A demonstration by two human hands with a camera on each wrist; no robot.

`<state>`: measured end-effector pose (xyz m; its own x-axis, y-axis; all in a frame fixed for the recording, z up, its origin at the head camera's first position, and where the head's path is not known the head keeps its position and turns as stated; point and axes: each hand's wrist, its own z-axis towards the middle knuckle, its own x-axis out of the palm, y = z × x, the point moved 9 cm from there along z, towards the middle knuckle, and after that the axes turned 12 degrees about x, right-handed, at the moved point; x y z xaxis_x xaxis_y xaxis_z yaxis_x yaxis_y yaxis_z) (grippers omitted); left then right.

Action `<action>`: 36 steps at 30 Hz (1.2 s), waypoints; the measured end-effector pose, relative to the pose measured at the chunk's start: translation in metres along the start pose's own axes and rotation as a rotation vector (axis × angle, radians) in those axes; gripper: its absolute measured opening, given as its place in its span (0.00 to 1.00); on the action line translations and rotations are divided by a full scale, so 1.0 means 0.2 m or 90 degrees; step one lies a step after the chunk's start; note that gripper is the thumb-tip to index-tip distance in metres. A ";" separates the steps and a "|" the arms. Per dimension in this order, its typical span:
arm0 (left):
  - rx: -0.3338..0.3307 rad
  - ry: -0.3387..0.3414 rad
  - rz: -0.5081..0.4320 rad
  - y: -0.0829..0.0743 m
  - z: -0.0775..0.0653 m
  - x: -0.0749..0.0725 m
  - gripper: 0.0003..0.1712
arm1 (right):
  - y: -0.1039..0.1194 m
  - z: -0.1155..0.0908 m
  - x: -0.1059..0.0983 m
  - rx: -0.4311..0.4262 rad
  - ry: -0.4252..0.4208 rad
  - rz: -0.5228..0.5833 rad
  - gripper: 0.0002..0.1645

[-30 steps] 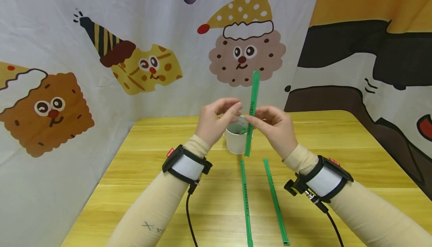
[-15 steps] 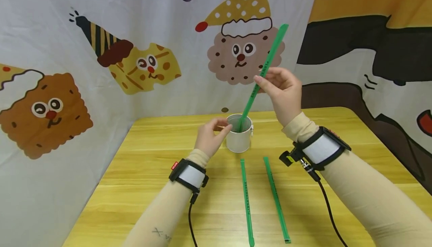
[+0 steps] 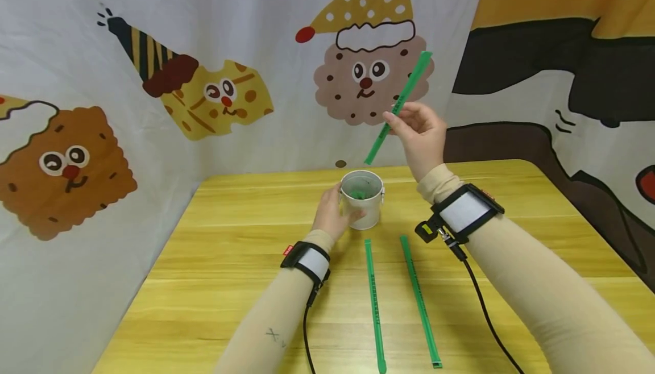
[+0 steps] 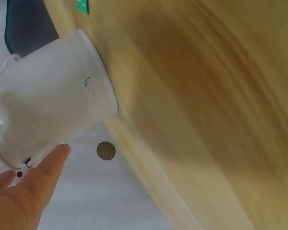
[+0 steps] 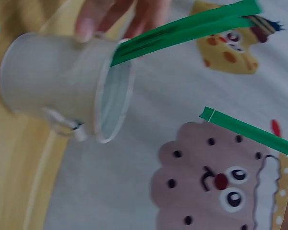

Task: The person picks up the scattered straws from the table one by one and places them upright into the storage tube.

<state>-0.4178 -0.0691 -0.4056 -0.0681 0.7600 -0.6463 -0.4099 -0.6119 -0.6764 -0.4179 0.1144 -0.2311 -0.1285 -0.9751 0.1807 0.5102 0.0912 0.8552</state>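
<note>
In the head view my right hand (image 3: 425,132) pinches a slim green packet (image 3: 409,87) with black print between thumb and fingers. The packet is tilted, its lower end above the white bucket (image 3: 364,206). In the right wrist view that packet (image 5: 249,130) runs in from the right edge. My left hand (image 3: 335,215) is at the bucket's left side, thumb in front. Its fingers (image 4: 48,172) look fairly straight beside the bucket in the left wrist view. Green bits show inside the bucket in the head view; green strips (image 5: 182,33) stick out past its rim in the right wrist view.
Two more slim green packets, a left one (image 3: 376,306) and a right one (image 3: 421,300), lie on the wooden table (image 3: 230,249) in front of the bucket. A cartoon-printed curtain (image 3: 230,10) hangs behind the table. Cables trail from both wrist straps.
The right hand took the packet from beside the bucket up and right, then slightly left; its lower end now hangs clear of the rim. The left hand moved right to the bucket's side.
</note>
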 end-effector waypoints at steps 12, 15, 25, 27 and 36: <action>-0.004 -0.022 0.021 0.01 0.01 0.03 0.50 | -0.34 -0.06 -0.02 0.093 0.004 -0.162 0.14; -0.007 -0.026 0.024 0.01 0.01 0.03 0.49 | -0.43 -0.10 -0.03 0.119 0.012 -0.195 0.15; 0.014 -0.045 0.027 0.00 0.01 0.03 0.46 | -0.59 -0.21 -0.05 0.148 0.048 -0.311 0.13; 0.013 -0.046 0.024 0.00 0.01 0.03 0.46 | -0.61 -0.24 -0.05 0.149 0.060 -0.336 0.13; 0.021 -0.053 0.028 0.02 0.01 0.04 0.46 | -0.69 -0.31 -0.05 0.114 0.089 -0.393 0.11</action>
<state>-0.4210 -0.0660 -0.4126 -0.1617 0.7491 -0.6424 -0.4338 -0.6386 -0.6356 -0.4337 0.0987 -0.3817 -0.2347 -0.8747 -0.4241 0.2268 -0.4735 0.8511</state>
